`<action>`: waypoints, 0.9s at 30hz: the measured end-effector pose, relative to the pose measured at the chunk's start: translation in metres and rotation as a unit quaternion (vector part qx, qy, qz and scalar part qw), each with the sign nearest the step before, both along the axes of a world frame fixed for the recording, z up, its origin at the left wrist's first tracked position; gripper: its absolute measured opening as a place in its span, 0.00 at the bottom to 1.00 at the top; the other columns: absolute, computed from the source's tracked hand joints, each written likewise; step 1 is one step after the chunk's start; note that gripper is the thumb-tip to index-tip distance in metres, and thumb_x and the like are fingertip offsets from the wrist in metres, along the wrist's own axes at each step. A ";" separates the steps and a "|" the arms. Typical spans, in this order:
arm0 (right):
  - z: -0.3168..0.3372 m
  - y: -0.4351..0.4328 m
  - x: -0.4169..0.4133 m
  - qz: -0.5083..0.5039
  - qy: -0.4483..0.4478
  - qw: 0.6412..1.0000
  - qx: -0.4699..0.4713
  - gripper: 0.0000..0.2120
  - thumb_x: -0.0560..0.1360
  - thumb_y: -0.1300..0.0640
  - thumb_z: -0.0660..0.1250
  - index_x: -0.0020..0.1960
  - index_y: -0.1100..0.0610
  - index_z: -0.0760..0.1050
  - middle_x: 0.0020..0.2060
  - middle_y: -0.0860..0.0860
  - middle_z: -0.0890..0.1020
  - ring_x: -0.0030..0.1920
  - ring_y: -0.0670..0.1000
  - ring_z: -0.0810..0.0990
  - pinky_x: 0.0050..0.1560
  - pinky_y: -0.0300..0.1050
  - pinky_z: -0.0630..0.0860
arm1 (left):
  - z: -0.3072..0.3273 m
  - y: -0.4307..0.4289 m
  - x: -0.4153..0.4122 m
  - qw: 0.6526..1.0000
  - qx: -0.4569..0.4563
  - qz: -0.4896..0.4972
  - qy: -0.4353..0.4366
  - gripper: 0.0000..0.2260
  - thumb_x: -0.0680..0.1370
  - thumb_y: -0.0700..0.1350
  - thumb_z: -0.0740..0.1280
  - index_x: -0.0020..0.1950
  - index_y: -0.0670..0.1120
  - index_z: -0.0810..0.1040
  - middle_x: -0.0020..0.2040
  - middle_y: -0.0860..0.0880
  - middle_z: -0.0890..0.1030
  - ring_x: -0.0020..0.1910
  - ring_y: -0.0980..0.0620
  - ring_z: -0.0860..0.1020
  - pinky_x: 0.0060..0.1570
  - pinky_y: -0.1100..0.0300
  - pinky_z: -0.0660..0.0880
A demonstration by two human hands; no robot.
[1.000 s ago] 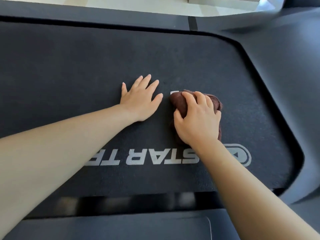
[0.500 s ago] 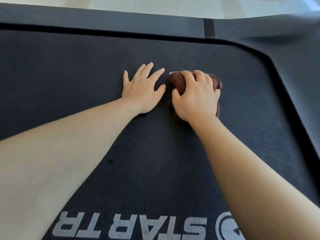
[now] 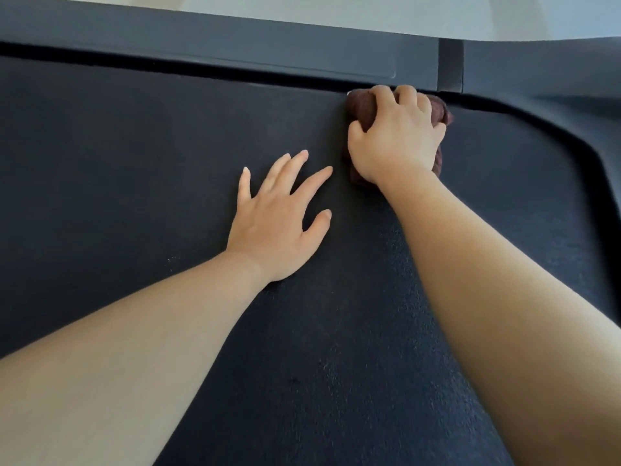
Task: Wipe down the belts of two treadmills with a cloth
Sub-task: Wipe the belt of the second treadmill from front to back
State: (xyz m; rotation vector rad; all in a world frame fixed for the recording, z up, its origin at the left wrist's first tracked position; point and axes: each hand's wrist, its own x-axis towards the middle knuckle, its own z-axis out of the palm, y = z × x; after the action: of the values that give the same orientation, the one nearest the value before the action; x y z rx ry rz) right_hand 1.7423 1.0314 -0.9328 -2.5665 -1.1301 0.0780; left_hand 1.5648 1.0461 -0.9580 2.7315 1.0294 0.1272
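Our right hand (image 3: 396, 136) bears down on a bunched dark-brown cloth (image 3: 361, 107) at the far edge of a black treadmill belt (image 3: 134, 163). Its fingers (image 3: 381, 95) are curled over the top of the wad, gripping it, and the thumb is hooked against the cloth's left side. The cloth shows beyond the fingertips, to the right of the knuckles and under the heel of the hand. It lies on the belt and reaches the dark gap where the belt meets the grey side rail (image 3: 235, 45), just past the fingertips. A darker band (image 3: 450, 65) crosses that rail a little beyond and to the right of the curled fingers.

Our left hand (image 3: 275, 223) lies palm-down on the belt, nearer to us and to the left of the cloth, apart from it. Its fingers (image 3: 312, 181) are straight and spread, holding nothing, and they point toward the rail. To the right of the gripping fingers the gap bends round a corner beside a grey cover (image 3: 554, 79). Beyond the rail, past both sets of fingers, we see a strip of pale floor (image 3: 336, 15). Both forearms are bare.
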 end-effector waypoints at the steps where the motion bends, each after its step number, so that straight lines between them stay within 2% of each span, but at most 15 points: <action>1: 0.000 0.001 0.001 0.001 -0.001 1.000 -0.001 0.25 0.76 0.46 0.58 0.72 0.49 0.65 0.70 0.53 0.67 0.71 0.56 0.62 0.66 0.60 0.60 | 0.000 0.000 0.000 1.000 0.000 -0.001 0.001 0.25 0.78 0.58 0.51 0.75 0.60 0.54 0.78 0.53 0.50 0.77 0.53 0.46 0.72 0.40 0.42; 7: 0.002 -0.028 -0.015 0.019 -0.007 1.000 -0.007 0.26 0.77 0.45 0.58 0.74 0.48 0.62 0.72 0.54 0.65 0.72 0.57 0.60 0.66 0.61 0.61 | -0.003 0.001 0.000 1.000 -0.007 -0.003 -0.011 0.24 0.79 0.58 0.53 0.75 0.60 0.55 0.78 0.53 0.51 0.77 0.53 0.47 0.72 0.39 0.42; 16: 0.000 -0.129 -0.109 -0.032 -0.017 0.999 -0.001 0.25 0.77 0.45 0.58 0.73 0.46 0.64 0.71 0.52 0.66 0.71 0.56 0.62 0.66 0.63 0.63 | -0.005 0.000 -0.004 0.998 -0.010 -0.013 -0.054 0.23 0.79 0.56 0.54 0.74 0.56 0.61 0.77 0.50 0.57 0.76 0.50 0.52 0.72 0.39 0.45; 23: 0.002 -0.194 -0.195 -0.054 -0.017 0.998 -0.008 0.24 0.77 0.45 0.58 0.72 0.46 0.63 0.71 0.51 0.65 0.71 0.55 0.61 0.65 0.61 0.63 | -0.008 -0.049 -0.075 0.997 -0.002 -0.047 -0.061 0.22 0.81 0.52 0.52 0.75 0.51 0.60 0.77 0.48 0.57 0.76 0.48 0.52 0.73 0.47 0.48; 27: 0.007 -0.215 -0.240 -0.037 -0.003 0.999 -0.009 0.23 0.77 0.46 0.59 0.71 0.47 0.64 0.72 0.51 0.64 0.72 0.55 0.59 0.65 0.62 0.61 | 0.001 -0.074 -0.118 0.997 -0.013 -0.070 -0.018 0.23 0.82 0.52 0.51 0.76 0.52 0.56 0.78 0.49 0.53 0.77 0.48 0.50 0.73 0.47 0.47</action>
State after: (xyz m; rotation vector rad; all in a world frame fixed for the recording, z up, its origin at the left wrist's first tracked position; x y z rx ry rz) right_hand 1.5023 0.8168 -0.9262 -2.6239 -1.0402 0.0625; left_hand 1.4468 0.9723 -0.9574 2.7555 0.8222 0.1385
